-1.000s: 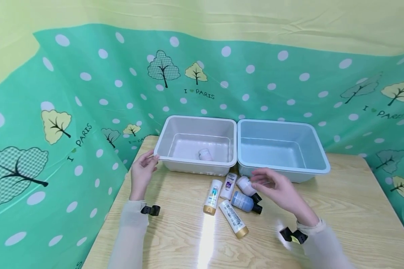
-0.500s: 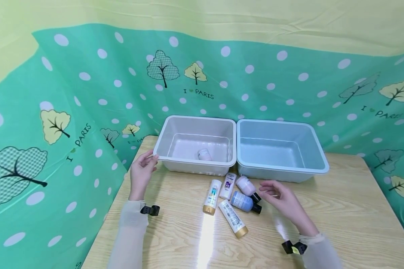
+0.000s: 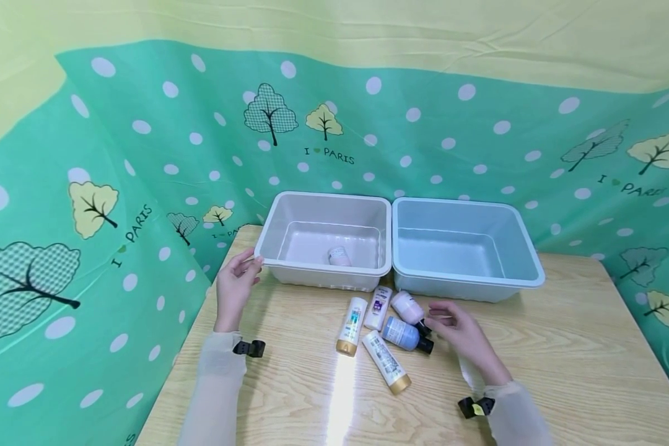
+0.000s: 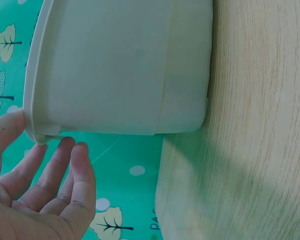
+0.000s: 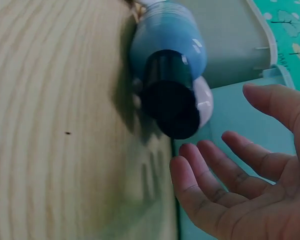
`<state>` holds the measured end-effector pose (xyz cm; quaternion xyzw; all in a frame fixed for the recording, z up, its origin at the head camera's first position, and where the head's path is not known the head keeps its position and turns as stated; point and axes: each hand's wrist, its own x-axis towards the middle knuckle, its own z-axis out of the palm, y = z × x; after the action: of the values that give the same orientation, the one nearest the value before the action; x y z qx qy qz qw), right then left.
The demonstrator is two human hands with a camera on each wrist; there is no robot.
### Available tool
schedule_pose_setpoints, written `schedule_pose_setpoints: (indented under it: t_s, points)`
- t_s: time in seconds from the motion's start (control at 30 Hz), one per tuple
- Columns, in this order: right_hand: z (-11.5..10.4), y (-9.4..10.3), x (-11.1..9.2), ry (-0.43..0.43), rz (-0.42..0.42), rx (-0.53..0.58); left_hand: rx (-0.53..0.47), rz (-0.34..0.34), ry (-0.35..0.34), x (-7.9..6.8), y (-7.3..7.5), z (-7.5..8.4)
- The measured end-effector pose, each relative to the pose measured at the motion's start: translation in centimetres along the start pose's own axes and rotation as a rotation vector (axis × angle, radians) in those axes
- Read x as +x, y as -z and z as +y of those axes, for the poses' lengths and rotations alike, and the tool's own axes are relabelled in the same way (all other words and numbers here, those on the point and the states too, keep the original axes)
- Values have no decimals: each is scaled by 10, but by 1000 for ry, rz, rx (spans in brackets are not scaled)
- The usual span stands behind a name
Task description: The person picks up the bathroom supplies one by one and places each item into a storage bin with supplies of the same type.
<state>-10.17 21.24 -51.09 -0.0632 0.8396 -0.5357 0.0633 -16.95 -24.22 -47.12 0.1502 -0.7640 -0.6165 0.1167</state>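
Observation:
My left hand (image 3: 236,285) pinches the near-left rim corner of the grey plastic bin (image 3: 323,277), thumb on top and fingers under the lip in the left wrist view. Inside that bin lies a small pale pink bottle (image 3: 339,256). To the right, my right hand (image 3: 464,334) hovers with relaxed, parted fingers beside the black cap of a pale pink bottle (image 3: 407,307). A blue bottle (image 3: 401,334) with a black cap lies just in front. In the right wrist view, both black caps overlap close to the fingertips (image 5: 181,170); nothing is in the palm.
A light blue bin (image 3: 468,287) stands against the grey one. A white bottle with a purple label (image 3: 378,308) and two white gold-capped bottles, one left (image 3: 352,325) and one nearer (image 3: 386,361), lie on the wooden table (image 3: 290,384). A green curtain (image 3: 334,130) hangs behind.
My right hand has drawn back from over the pink bottle toward the near right, then shifted slightly left to its cap. The left hand stays at the bin's corner.

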Motion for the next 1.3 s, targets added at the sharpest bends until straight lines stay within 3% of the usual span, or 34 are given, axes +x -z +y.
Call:
schedule_pose_setpoints:
  t_s: [0.3,0.8,1.3]
  points:
    - [9,-11,10,-24,10,-31,-15,-3,-43,0,0,-2]
    - [6,-18,20,-139,-25,3,-4,-3,-7,1,0,-1]
    - [5,-21,23,-157,-2,-8,-11,1,-17,-1,0,-1]
